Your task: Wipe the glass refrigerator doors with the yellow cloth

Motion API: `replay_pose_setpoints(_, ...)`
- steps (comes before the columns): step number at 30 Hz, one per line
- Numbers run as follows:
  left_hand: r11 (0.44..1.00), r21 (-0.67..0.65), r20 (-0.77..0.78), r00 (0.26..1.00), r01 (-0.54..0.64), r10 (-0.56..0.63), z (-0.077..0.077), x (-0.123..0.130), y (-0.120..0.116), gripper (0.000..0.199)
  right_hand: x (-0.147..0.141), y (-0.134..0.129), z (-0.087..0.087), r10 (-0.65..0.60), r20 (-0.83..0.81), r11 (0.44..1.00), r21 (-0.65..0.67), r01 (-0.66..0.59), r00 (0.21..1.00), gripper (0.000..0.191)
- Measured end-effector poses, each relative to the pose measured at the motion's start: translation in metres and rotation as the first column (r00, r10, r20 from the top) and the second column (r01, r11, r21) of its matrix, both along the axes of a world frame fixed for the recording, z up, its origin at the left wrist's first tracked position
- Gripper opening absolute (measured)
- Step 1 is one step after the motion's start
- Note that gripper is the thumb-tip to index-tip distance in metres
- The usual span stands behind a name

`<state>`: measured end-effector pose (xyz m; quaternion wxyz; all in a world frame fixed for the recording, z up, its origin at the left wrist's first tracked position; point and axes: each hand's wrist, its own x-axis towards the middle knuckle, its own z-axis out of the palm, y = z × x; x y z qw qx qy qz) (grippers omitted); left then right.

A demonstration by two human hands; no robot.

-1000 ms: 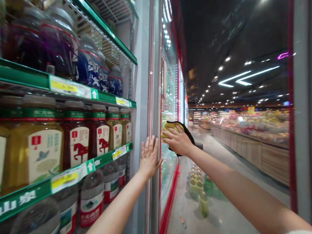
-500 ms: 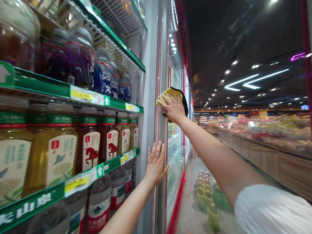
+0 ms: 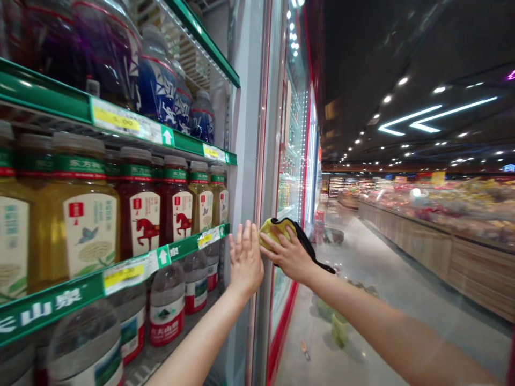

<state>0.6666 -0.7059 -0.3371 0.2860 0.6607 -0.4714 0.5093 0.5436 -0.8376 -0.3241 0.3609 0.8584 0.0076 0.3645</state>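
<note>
My right hand point(image 3: 288, 252) presses a yellow cloth with a black border point(image 3: 272, 234) against the upright edge of the fridge door point(image 3: 277, 182). Part of the cloth hangs out behind my wrist. Just to the left, my left hand point(image 3: 245, 262) is open, its fingers stretched upward and nearly side by side, against the pale fridge frame point(image 3: 245, 128). No object shows in it. The fingertips of both hands are close together at about the same height.
Tea bottles point(image 3: 90, 214) fill the middle shelf on the left, with blue and purple drink bottles above and water bottles point(image 3: 167, 305) below. A green shelf rail point(image 3: 82, 284) carries price tags. Bottles point(image 3: 340, 327) stand on the floor at right, near a wooden-fronted display point(image 3: 418, 230).
My right hand has slid down the door edge with the cloth, from well above my left hand to level with it. The view has shifted, and my left hand appears slightly higher and further left.
</note>
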Motion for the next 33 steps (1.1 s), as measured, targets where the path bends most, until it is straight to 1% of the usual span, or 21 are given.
replay_pose_setpoints(2,1.0,0.013,0.002,1.0,0.016,-0.016,0.002,-0.001,0.002,0.091,-0.008,-0.002,-0.007,0.036,-0.096,0.999,-0.028,-0.039,0.995,0.059)
replay_pose_setpoints(4,0.999,0.03,-0.002,0.999,0.042,-0.042,0.005,-0.003,0.003,0.091,-0.019,-0.003,0.012,0.046,-0.152,0.998,-0.03,-0.051,0.987,0.062)
replay_pose_setpoints(6,0.997,0.047,-0.005,0.998,0.067,-0.067,0.009,-0.005,0.002,0.093,-0.027,-0.006,0.052,0.017,-0.08,1.0,0.005,-0.017,0.997,0.063)
replay_pose_setpoints(9,0.994,0.064,-0.014,0.996,0.088,-0.087,0.015,-0.009,-0.001,0.096,-0.028,-0.01,0.123,-0.091,0.258,0.99,0.131,0.058,0.962,0.054)
replay_pose_setpoints(11,0.994,0.068,-0.022,0.996,0.091,-0.09,0.016,-0.011,-0.004,0.096,-0.02,-0.012,0.151,-0.122,0.369,0.982,0.182,0.058,0.921,0.051)
replay_pose_setpoints(12,0.993,0.07,-0.027,0.996,0.092,-0.09,0.015,-0.012,-0.005,0.095,-0.016,-0.011,0.154,-0.13,0.39,0.98,0.192,0.058,0.911,0.051)
replay_pose_setpoints(13,0.993,0.073,-0.032,0.995,0.094,-0.092,0.013,-0.012,-0.007,0.095,-0.012,-0.01,0.148,-0.134,0.391,0.979,0.192,0.062,0.911,0.05)
replay_pose_setpoints(14,0.992,0.076,-0.037,0.995,0.096,-0.093,0.01,-0.012,-0.007,0.095,-0.008,-0.008,0.134,-0.136,0.375,0.981,0.182,0.072,0.917,0.05)
replay_pose_setpoints(16,0.992,0.082,-0.048,0.994,0.098,-0.094,0.002,-0.011,-0.009,0.094,-0.005,-0.003,0.086,-0.138,0.307,0.986,0.135,0.101,0.942,0.051)
replay_pose_setpoints(19,0.993,0.076,-0.043,0.995,0.09,-0.087,-0.012,-0.008,-0.009,0.092,-0.012,0.003,-0.005,-0.123,0.165,0.992,0.034,0.119,0.979,0.052)
replay_pose_setpoints(20,0.994,0.07,-0.038,0.996,0.089,-0.086,-0.016,-0.007,-0.009,0.091,-0.017,0.004,-0.029,-0.1,0.102,0.995,-0.001,0.1,0.99,0.052)
replay_pose_setpoints(21,0.994,0.065,-0.032,0.996,0.089,-0.087,-0.019,-0.006,-0.009,0.091,-0.022,0.003,-0.046,-0.063,0.022,0.998,-0.03,0.064,0.998,0.053)
replay_pose_setpoints(22,0.994,0.063,-0.028,0.995,0.093,-0.091,-0.021,-0.005,-0.009,0.091,-0.028,0.002,-0.053,-0.028,-0.055,0.999,-0.045,0.026,0.998,0.053)
replay_pose_setpoints(23,0.993,0.065,-0.027,0.995,0.098,-0.097,-0.021,-0.006,-0.009,0.092,-0.034,0.0,-0.052,0.001,-0.119,0.999,-0.049,-0.007,0.993,0.053)
replay_pose_setpoints(24,0.992,0.071,-0.028,0.994,0.105,-0.103,-0.02,-0.006,-0.009,0.092,-0.039,-0.002,-0.041,0.018,-0.153,0.999,-0.04,-0.024,0.988,0.052)
replay_pose_setpoints(26,0.99,0.085,-0.034,0.993,0.117,-0.114,-0.015,-0.009,-0.01,0.092,-0.049,-0.006,0.001,0.004,-0.109,1.0,0.005,-0.004,0.994,0.051)
replay_pose_setpoints(28,0.987,0.095,-0.046,0.991,0.127,-0.123,-0.009,-0.014,-0.011,0.092,-0.056,-0.008,0.047,-0.089,0.107,0.992,0.1,0.079,0.99,0.049)
replay_pose_setpoints(29,0.986,0.1,-0.052,0.99,0.133,-0.128,-0.006,-0.017,-0.011,0.092,-0.058,-0.008,0.064,-0.13,0.199,0.985,0.136,0.104,0.971,0.049)
replay_pose_setpoints(30,0.985,0.103,-0.057,0.989,0.14,-0.134,-0.005,-0.02,-0.012,0.093,-0.06,-0.007,0.074,-0.166,0.273,0.978,0.169,0.122,0.948,0.049)
replay_pose_setpoints(31,0.984,0.103,-0.06,0.988,0.146,-0.141,-0.005,-0.022,-0.013,0.094,-0.062,-0.006,0.074,-0.186,0.313,0.974,0.186,0.132,0.931,0.05)
replay_pose_setpoints(33,0.984,0.091,-0.054,0.987,0.156,-0.152,-0.008,-0.025,-0.014,0.095,-0.064,-0.002,0.048,-0.181,0.292,0.976,0.174,0.134,0.939,0.052)
